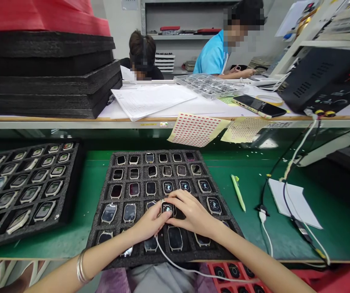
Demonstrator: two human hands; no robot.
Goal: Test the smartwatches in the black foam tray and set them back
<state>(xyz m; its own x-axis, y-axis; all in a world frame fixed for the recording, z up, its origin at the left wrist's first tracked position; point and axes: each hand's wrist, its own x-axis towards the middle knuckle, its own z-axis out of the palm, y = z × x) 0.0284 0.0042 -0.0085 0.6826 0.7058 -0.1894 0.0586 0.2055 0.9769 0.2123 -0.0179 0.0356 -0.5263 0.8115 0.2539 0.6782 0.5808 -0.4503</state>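
Observation:
Between my two hands is a smartwatch (166,208) with a lit face, held just over a black foam tray (199,249). My left hand (150,219) grips its left side, thumb across the lower part of the screen. Fingers of my right hand (191,211) close on its top and right edge. A white cable (175,263) runs up from below to my left fingers; its end is hidden there. More watches sit in the tray's compartments, and a few, like this watch (205,186), have lit faces while others are dark.
At left lies a second foam tray (67,203) of watches. A green pen (238,193), white paper (297,203) and cables are to the right. Above, a shelf bears stacked black foam (46,77), a phone (258,106) and a power supply (321,77). Two people sit beyond.

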